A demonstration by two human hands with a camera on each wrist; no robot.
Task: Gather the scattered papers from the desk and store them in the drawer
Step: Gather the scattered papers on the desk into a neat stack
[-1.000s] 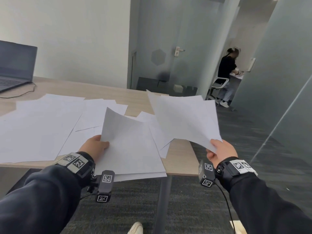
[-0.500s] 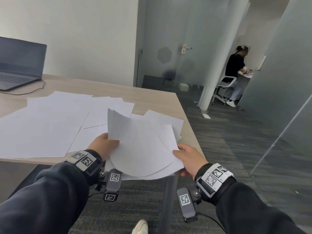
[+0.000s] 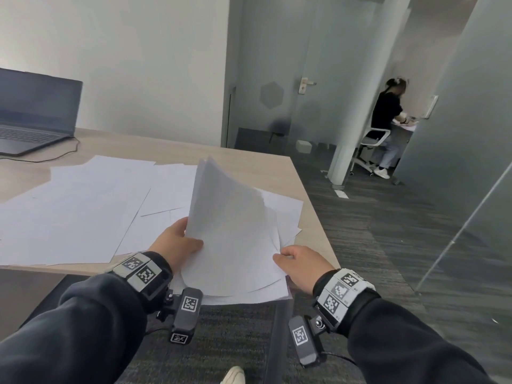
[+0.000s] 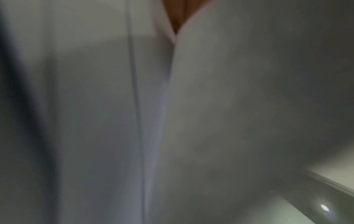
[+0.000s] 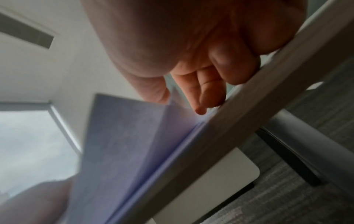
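Note:
A bundle of white sheets [image 3: 232, 236] rises curved above the desk's near right corner. My left hand [image 3: 177, 245] pinches its left edge, thumb on top. My right hand [image 3: 302, 264] grips the bundle's lower right edge at the desk rim; in the right wrist view the right hand's fingers [image 5: 208, 92] curl under the sheets [image 5: 124, 144] against the desk edge [image 5: 249, 109]. More loose papers [image 3: 77, 206] lie spread flat over the wooden desk [image 3: 249, 162] to the left. The left wrist view is filled by blurred paper [image 4: 210, 121]. No drawer is in view.
An open laptop [image 3: 33, 115] with a cable sits at the desk's far left. A desk leg [image 3: 273, 342] stands below the corner, over grey carpet. Glass partitions, a pillar [image 3: 352, 112] and a seated person [image 3: 388, 120] are to the right.
My right hand brought its sheets from the right onto those in my left hand and now grips the merged bundle's lower right edge. The bundle has lifted and curls more upright.

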